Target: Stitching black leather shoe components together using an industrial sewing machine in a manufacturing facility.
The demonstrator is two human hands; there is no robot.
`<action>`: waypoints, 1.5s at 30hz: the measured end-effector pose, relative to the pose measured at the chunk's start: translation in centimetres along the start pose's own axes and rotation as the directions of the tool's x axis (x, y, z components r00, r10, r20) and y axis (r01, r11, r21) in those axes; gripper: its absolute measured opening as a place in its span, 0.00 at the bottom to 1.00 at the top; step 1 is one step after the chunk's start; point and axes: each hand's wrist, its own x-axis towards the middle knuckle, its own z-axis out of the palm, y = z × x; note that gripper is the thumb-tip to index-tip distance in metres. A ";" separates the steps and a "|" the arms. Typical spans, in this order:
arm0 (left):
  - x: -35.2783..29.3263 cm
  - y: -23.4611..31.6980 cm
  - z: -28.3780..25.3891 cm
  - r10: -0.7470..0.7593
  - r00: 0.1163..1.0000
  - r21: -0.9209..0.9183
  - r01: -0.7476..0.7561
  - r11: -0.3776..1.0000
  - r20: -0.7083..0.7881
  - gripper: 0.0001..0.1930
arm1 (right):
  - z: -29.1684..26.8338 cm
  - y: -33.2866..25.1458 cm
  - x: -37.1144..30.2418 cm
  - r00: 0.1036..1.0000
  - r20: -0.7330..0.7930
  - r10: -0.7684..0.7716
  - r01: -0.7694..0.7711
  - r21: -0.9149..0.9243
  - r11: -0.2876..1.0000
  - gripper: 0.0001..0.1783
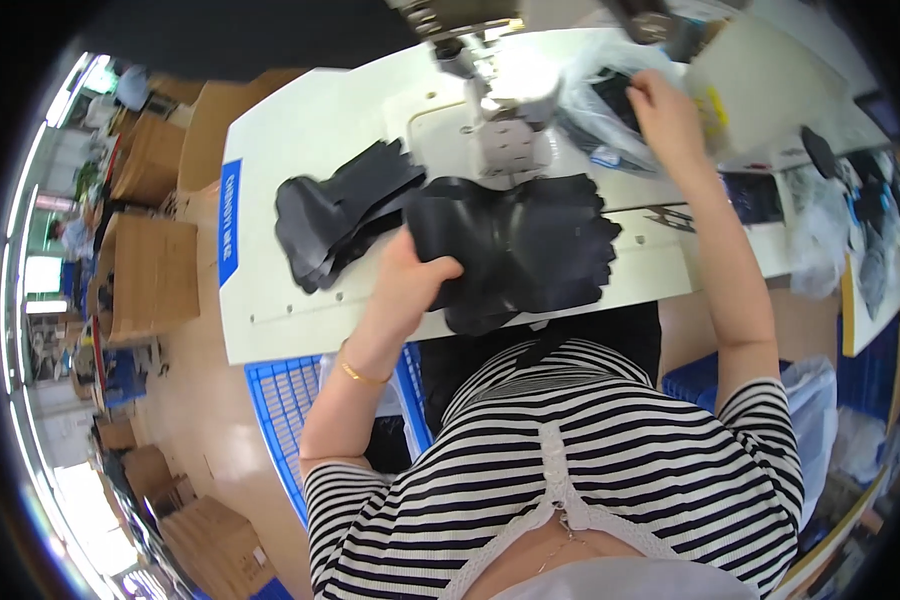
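Note:
My left hand grips the left end of a stack of black leather-like pieces, thumb on top and fingers hidden beneath. The stack lies at the table's front edge, just before the sewing machine. To its left, partly touching it, lies a second loose pile of similar black pieces. My right hand reaches into a clear plastic bag right of the machine. Its fingers are curled together beside black material in the bag; what they pinch is too small to make out.
The white sewing table curves round in front of me. A pair of dark metal snips lies near its right edge. Below left stands a blue plastic basket. Cardboard boxes stand on the floor at left. Another plastic bag hangs at right.

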 end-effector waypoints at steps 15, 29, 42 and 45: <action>-1.2 -0.8 2.7 -0.058 0.991 -0.236 0.028 0.971 -0.124 0.10 | -0.9 -14.4 -11.0 0.715 0.683 -0.147 -0.498 0.645 0.580 0.05; -1.9 0.7 2.8 0.122 0.990 -0.006 -0.123 0.992 -0.066 0.08 | -3.4 -14.3 -12.7 0.931 0.351 -0.098 -0.135 0.581 0.803 0.04; -4.2 3.4 5.6 0.141 0.990 -0.268 -0.143 0.953 -0.026 0.09 | -1.6 -14.8 -16.4 0.621 0.778 0.095 -0.682 0.595 -0.424 0.17; -4.1 3.2 5.5 0.157 0.985 -0.140 -0.165 0.976 -0.069 0.11 | -1.9 -16.2 -15.5 0.807 0.508 0.300 -0.513 0.856 -0.069 0.06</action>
